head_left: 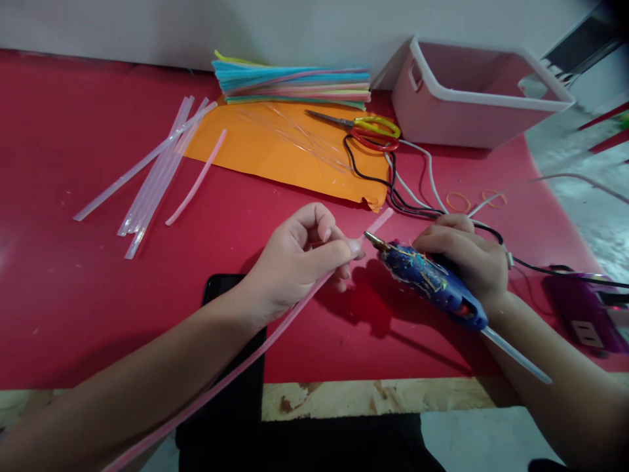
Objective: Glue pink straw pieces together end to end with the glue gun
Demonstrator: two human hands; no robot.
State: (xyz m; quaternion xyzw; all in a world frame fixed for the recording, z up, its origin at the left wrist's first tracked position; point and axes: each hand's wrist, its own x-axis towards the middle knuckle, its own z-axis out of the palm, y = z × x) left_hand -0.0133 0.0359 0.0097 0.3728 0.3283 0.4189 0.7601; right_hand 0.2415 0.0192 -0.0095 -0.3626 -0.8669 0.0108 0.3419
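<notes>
Between the thumb and fingers of my left hand (304,255) is a long pink pipe cleaner (275,334), which trails down past my forearm to the lower left. Its short end sticks out beyond my fingertips. My right hand (466,255) is wrapped round a blue hot glue gun (427,275), with stringy dried glue on its body. A clear glue stick (515,355) pokes out of the gun's back. The metal nozzle is close to the pipe cleaner near my left fingertips; whether they touch I cannot tell.
Glue sticks (157,177) and a short pink pipe cleaner (196,177) lie left. Coloured pipe cleaners (295,82) and scissors (363,126) rest by an orange envelope (275,157). A pink bin (457,118), cables (393,177), a purple power strip (584,314) and a black phone (240,373) surround my hands.
</notes>
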